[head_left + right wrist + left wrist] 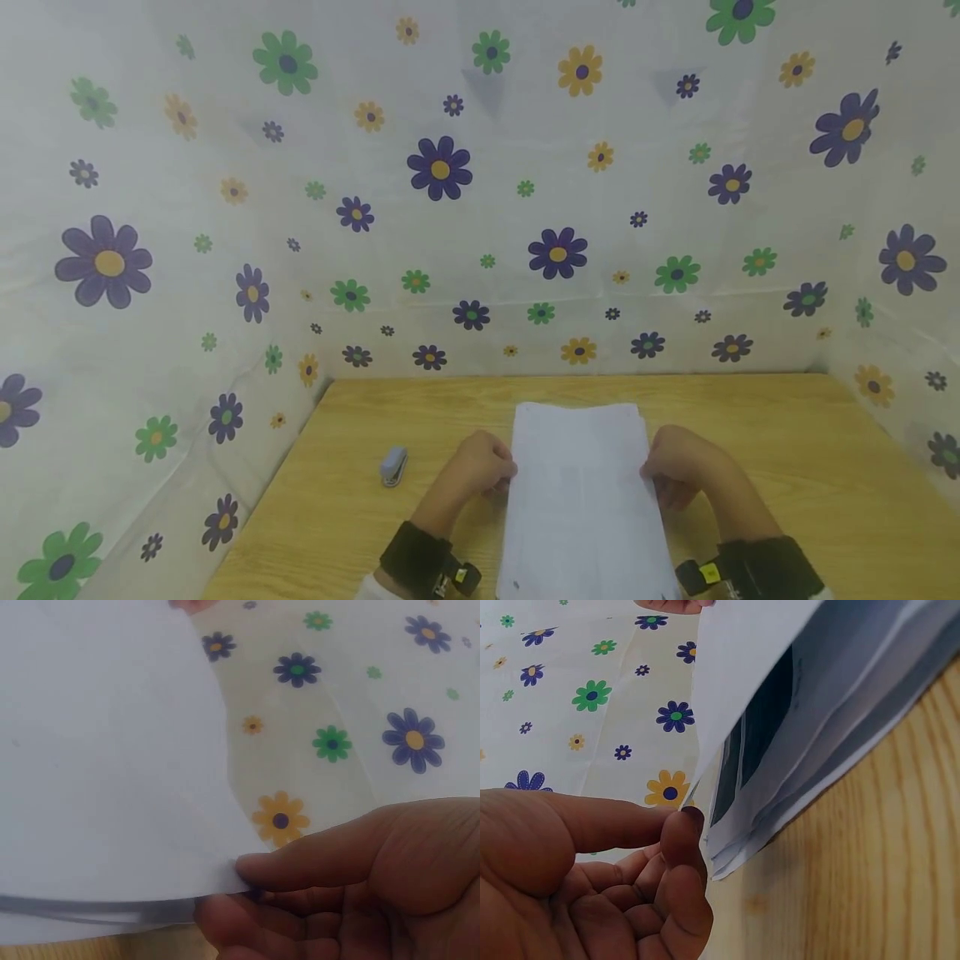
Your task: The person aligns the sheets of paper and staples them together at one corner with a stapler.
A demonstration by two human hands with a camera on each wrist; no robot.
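Observation:
A white sheet of paper [581,500] lies upright in front of me, on top of several other sheets. My left hand [483,462] pinches its left edge between thumb and forefinger. In the left wrist view this sheet [754,645] is lifted apart from the lower sheets [802,776], one of which carries dark print. My right hand [684,462] pinches the right edge, thumb on the upper face and fingers beneath. A narrow dark gap shows under the sheet [112,787] in the right wrist view.
A small grey stapler [393,465] stands on the wooden table [780,450], left of my left hand. A white flower-patterned sheet [510,325] hangs round the back and both sides of the table.

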